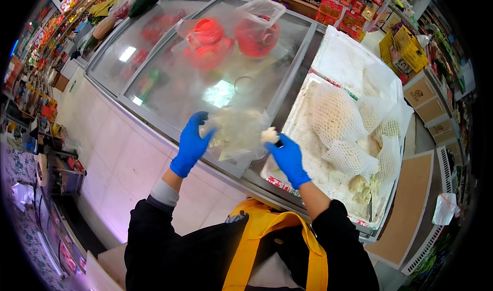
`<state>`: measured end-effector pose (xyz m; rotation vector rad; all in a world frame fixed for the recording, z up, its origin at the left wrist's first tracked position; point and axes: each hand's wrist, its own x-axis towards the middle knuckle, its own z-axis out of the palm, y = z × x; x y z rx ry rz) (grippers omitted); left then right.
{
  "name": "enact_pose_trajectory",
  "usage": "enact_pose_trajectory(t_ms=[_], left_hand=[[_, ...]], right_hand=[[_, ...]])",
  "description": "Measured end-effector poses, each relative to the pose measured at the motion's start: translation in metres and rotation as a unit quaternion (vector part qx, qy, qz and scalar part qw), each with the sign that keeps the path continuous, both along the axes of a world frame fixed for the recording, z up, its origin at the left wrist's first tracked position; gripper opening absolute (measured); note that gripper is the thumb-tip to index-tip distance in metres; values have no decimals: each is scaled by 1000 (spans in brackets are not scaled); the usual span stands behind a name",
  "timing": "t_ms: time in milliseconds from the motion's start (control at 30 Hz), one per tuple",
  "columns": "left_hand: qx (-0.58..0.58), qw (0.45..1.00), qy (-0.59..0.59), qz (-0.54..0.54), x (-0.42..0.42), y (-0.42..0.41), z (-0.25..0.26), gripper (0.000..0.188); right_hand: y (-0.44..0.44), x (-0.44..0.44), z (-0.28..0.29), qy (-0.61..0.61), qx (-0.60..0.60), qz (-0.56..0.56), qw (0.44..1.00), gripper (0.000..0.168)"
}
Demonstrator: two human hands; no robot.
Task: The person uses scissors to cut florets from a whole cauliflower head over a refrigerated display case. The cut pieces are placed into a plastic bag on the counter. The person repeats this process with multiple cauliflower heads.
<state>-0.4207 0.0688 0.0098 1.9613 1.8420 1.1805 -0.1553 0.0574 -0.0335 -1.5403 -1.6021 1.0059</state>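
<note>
Both hands wear blue gloves. My left hand is at the left side of a clear plastic bag with pale pieces inside, its fingers apart; whether it touches the bag is not clear. My right hand, at the bag's right side, grips a small dark object, mostly hidden by the fingers, beside a cauliflower floret. The bag lies on the glass lid of a chest freezer. To the right, white foam nets lie on a stained foam box lid, with cauliflower pieces and a thin dark blade near its lower edge.
Red bags sit on the freezer's sliding glass lid, whose metal frame runs beside the foam lid. Yellow baskets and cartons stand at right. A winter melon lies at the far left corner.
</note>
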Motion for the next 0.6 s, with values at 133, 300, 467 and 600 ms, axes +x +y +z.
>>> enact_pose_trajectory(t_ms=[133,300,467,600], left_hand=[[13,998,65,5,-20,-11,-36,20],[-148,934,-324,27,-24,14,-10,19],[-247,799,-549,-5,-36,47,33,23],[-263,747,-608,-56,-70,78,48,22]], right_hand=[[7,20,35,177,6,-46,983,20],[7,-57,76,29,43,152,987,35],[47,-68,21,-184,224,187,939,55],[66,-5,79,-330,299,308,840,42]])
